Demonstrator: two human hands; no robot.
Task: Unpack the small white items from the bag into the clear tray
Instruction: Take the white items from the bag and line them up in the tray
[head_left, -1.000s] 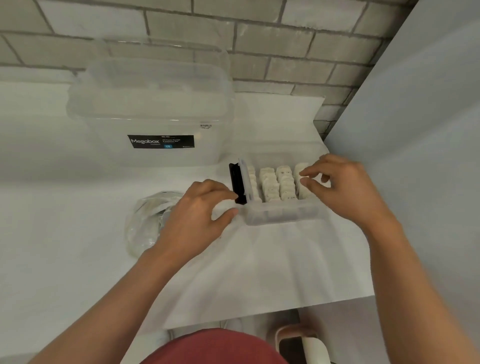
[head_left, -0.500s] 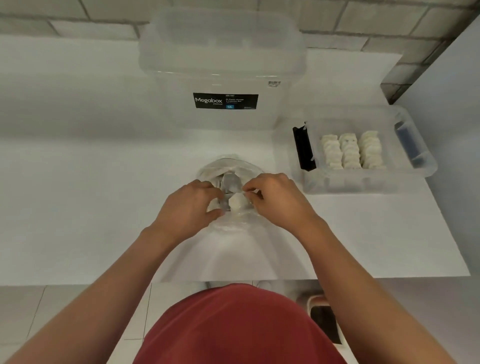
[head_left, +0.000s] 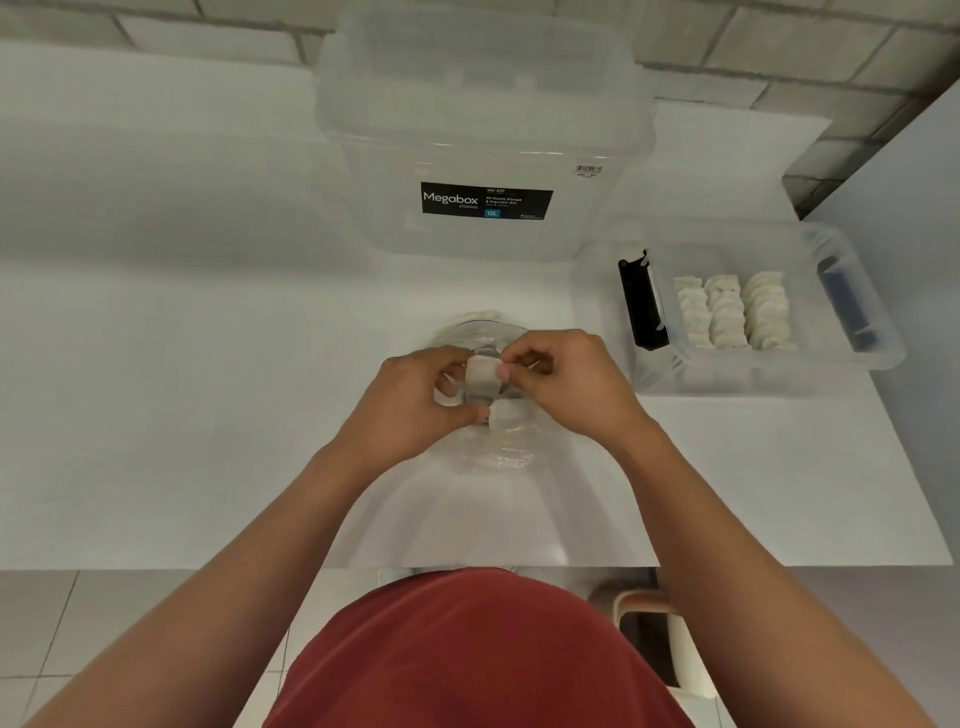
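Head view has the left hand and right hand, fingers curled, pinching one small white item just above the open bag on the tabletop; it should be freed gently, then laid beside the rows in the clear tray at right.

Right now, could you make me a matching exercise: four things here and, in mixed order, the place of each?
Things: 1 clear tray; 2 Megabox box; 3 bag; 4 white item.
Places: A pinched between left hand and right hand; B at the back, by the wall; C far right, holding three rows; D beneath both hands.
Pairs: 1-C; 2-B; 3-D; 4-A.
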